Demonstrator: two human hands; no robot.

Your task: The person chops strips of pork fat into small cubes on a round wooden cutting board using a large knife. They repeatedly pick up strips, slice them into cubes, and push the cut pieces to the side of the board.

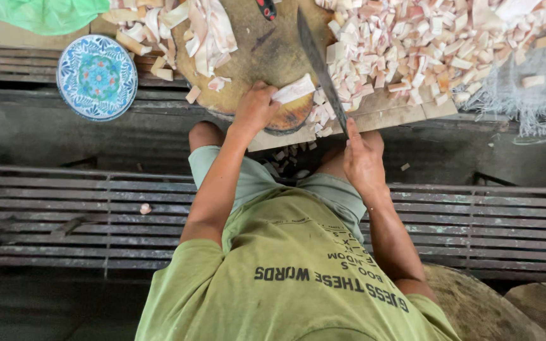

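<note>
**On the block's near edge, blade and fingers close together**

From the head view, I see the left hand (255, 107) curled over the near edge of the round, brown, worn wooden chopping block (254, 50). Its fingers are bent down and pin one pale, flat, waxy-looking strip (293, 90). The right hand (363, 159) is closed in a full fist round the handle of a long, dark, narrow-bladed knife (320, 69). The blade angles up across the block, just beside that strip.

My worry is how close the two are: the edge runs near the left fingertips, and the strip looks slick, so a skid could carry the blade onto a knuckle. The strip also lies at the block's rim. Some cut bits (289, 158) have already dropped below, between the knees, and more could follow.

To the right, a heap of small, blocky pink-white cubes (424, 44) spreads over a flat pale board (399, 113). Longer uncut slabs (206, 31) lie on the block's far left. A round, glossy blue-and-green patterned plate (97, 76) sits well apart on the dull grey slatted bench (64, 215)
</note>
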